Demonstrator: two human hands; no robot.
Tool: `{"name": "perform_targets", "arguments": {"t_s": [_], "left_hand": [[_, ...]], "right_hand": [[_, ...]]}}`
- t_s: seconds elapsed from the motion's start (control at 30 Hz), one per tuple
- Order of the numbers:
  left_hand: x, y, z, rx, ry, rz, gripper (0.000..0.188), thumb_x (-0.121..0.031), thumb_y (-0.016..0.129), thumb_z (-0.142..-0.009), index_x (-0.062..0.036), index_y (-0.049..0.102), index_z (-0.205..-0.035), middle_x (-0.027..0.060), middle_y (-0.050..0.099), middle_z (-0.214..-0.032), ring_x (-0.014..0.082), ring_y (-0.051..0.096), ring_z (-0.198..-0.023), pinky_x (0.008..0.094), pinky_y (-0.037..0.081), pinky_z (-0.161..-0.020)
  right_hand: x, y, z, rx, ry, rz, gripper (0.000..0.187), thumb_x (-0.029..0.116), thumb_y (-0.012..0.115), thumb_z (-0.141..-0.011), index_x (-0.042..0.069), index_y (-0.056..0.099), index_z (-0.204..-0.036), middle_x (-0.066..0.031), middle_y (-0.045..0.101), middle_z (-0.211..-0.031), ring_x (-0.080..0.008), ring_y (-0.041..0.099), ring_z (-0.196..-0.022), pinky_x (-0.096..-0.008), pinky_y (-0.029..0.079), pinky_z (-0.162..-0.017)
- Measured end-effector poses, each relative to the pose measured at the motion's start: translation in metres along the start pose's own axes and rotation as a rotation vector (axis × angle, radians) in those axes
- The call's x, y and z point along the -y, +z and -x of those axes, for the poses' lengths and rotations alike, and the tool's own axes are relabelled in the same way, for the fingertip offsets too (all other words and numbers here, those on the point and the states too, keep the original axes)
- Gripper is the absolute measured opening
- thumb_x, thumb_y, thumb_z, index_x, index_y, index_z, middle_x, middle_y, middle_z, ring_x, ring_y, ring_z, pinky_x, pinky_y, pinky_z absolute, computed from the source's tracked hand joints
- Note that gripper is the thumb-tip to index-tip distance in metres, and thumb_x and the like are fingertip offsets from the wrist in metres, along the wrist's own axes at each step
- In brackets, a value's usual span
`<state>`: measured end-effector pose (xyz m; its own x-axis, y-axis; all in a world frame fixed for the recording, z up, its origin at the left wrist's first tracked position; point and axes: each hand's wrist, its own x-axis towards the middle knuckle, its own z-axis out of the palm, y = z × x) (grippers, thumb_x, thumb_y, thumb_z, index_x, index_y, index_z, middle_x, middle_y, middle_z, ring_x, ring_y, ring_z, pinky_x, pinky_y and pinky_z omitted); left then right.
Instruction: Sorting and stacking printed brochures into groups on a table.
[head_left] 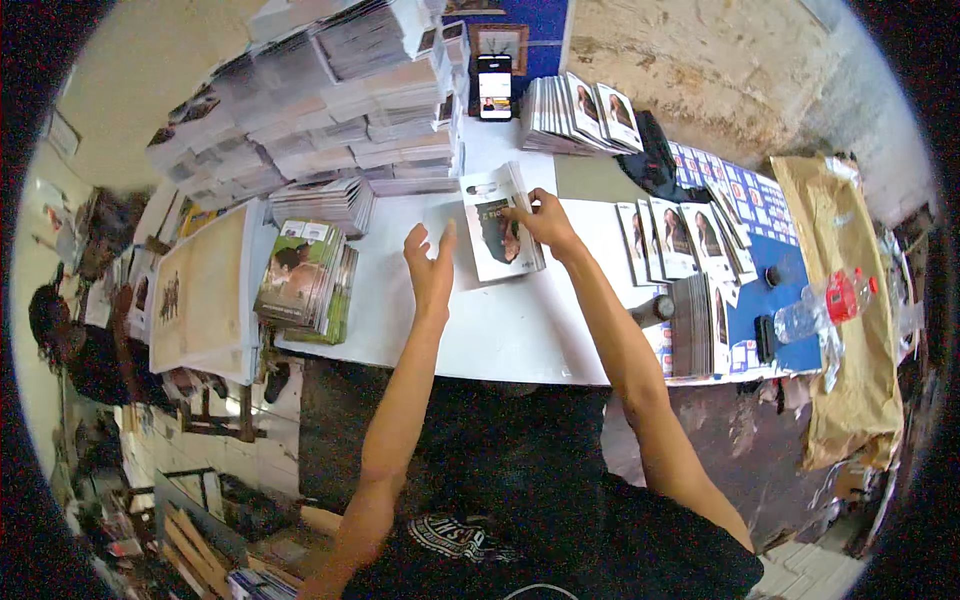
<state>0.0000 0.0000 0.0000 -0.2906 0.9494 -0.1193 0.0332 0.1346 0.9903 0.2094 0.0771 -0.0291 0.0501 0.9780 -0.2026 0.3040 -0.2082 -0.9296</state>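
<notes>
A small stack of white booklets, with a dark picture on the top cover, lies at the middle of the white table. My right hand grips its right edge, thumb over the cover and fingers curled behind the side. Just left of the stack hovers my left hand, its fingers apart and nothing in them. Farther left sits a pile of green-covered booklets. More white booklets lie fanned out to the right, with an upright row of them nearer to me.
Tall stacks of printed sheets rise at the back left. A phone stands at the back, beside another booklet row. At the right are a dark round object, a plastic bottle and brown paper. Another person sits far left.
</notes>
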Motion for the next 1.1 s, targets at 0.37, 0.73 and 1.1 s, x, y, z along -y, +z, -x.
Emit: {"name": "perform_targets", "arguments": {"t_s": [0.37, 0.73, 1.1], "left_hand": [[0.057, -0.018, 0.074, 0.467, 0.353, 0.043, 0.054, -0.010, 0.070, -0.085, 0.0040, 0.040, -0.128, 0.0148, 0.058, -0.117, 0.0194, 0.059, -0.104, 0.0316, 0.045, -0.092], [0.045, -0.017, 0.082, 0.346, 0.600, -0.018, 0.027, -0.007, 0.074, -0.077, -0.0027, 0.060, -0.101, 0.0080, 0.067, -0.094, 0.0186, 0.063, -0.093, 0.0355, 0.044, -0.090], [-0.009, -0.047, 0.091, 0.418, 1.402, -0.431, 0.022, -0.026, 0.071, -0.078, -0.0322, 0.067, -0.099, 0.0011, 0.058, -0.120, 0.0193, 0.043, -0.127, 0.0556, 0.015, -0.113]], "right_hand": [[-0.005, 0.000, 0.174, 0.036, -0.529, -0.073, 0.041, 0.012, 0.071, -0.082, 0.001, 0.052, -0.116, -0.0126, 0.061, -0.105, -0.0175, 0.056, -0.103, -0.0343, 0.044, -0.091], [-0.079, 0.023, 0.206, 0.072, -0.310, -0.237, 0.072, 0.003, 0.054, -0.084, 0.001, 0.020, -0.148, -0.0174, 0.030, -0.148, -0.0227, 0.029, -0.137, -0.0353, 0.023, -0.113], [0.007, -0.019, 0.223, 0.420, 0.267, -0.833, 0.062, 0.019, 0.074, -0.081, -0.001, 0.042, -0.131, -0.0138, 0.062, -0.111, -0.0192, 0.064, -0.097, -0.0311, 0.053, -0.086]]}}
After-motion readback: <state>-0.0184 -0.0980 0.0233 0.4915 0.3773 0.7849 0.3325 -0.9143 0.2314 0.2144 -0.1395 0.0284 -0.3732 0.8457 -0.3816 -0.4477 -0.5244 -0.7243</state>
